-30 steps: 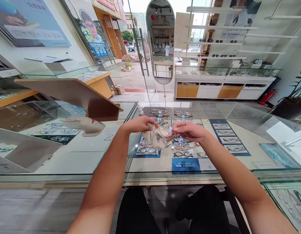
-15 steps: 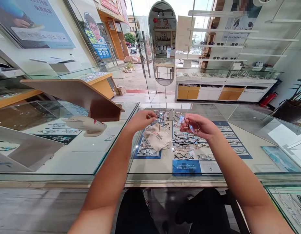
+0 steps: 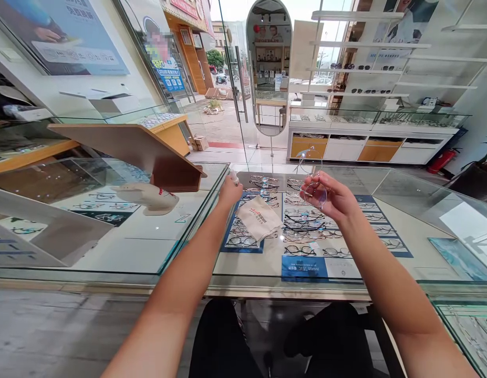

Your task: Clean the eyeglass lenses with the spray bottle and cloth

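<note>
My right hand (image 3: pixel 333 195) is closed on a pair of eyeglasses (image 3: pixel 317 194) with thin frames and clear lenses, raised above the glass counter. The glasses stand tilted, one lens near the fingers and the other parts reaching up. My left hand (image 3: pixel 229 191) is closed at the counter's far left side around a small whitish thing (image 3: pixel 234 178); its kind is too small to tell. Between the hands, a beige cleaning cloth (image 3: pixel 259 218) with printed letters lies spread on the glass top. Below the glass, rows of spectacle frames (image 3: pixel 300 251) rest on blue and white display cards.
A brown slanted board (image 3: pixel 125 149) and a pale hand-shaped stand (image 3: pixel 148 198) are on the left counter. An oval mirror (image 3: pixel 269 68) stands beyond the counter near the glass door. A blue picture card (image 3: pixel 459 257) lies at the right.
My left hand has moved left and closed around the small whitish thing. My right hand still holds the eyeglasses, now turned more upright. The view has shifted slightly.
</note>
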### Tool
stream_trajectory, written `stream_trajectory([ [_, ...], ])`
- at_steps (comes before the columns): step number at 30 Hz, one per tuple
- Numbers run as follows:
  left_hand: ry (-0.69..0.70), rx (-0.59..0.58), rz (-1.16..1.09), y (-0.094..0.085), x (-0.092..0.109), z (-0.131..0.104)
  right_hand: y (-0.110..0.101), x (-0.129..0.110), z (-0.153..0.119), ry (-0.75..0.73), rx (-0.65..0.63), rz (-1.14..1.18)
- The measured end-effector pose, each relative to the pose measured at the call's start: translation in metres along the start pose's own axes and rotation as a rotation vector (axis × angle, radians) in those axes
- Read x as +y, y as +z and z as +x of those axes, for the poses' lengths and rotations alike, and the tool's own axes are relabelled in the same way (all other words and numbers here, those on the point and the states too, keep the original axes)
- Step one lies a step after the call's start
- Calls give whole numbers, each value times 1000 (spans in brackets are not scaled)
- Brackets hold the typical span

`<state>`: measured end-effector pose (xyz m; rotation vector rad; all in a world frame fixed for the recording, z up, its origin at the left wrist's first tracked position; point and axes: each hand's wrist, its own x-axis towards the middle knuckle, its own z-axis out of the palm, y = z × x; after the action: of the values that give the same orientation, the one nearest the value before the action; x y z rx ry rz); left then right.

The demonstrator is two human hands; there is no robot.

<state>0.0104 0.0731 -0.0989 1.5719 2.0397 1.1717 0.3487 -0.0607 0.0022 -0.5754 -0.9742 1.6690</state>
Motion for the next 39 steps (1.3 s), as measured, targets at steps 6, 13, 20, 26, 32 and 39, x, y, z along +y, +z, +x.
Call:
stream_trajectory([
  [6,13,-29,-279,-11,24,-6,1,2,4,-11,38,-29],
  [13,86,-586,-1028,-39,82,-60,4,6,6,-54,51,-90],
  [20,51,-801,-1000,-53,114,-97,8,22,9,-38,55,-182],
  [26,230,-599,-825,-31,111,-105,14,36,10,-56,68,-326],
  [32,364,-345,-576,-17,104,-111,23,45,7,-71,35,-387],
  [39,383,-368,-606,-21,109,-115,23,48,8,-43,46,-296],
])
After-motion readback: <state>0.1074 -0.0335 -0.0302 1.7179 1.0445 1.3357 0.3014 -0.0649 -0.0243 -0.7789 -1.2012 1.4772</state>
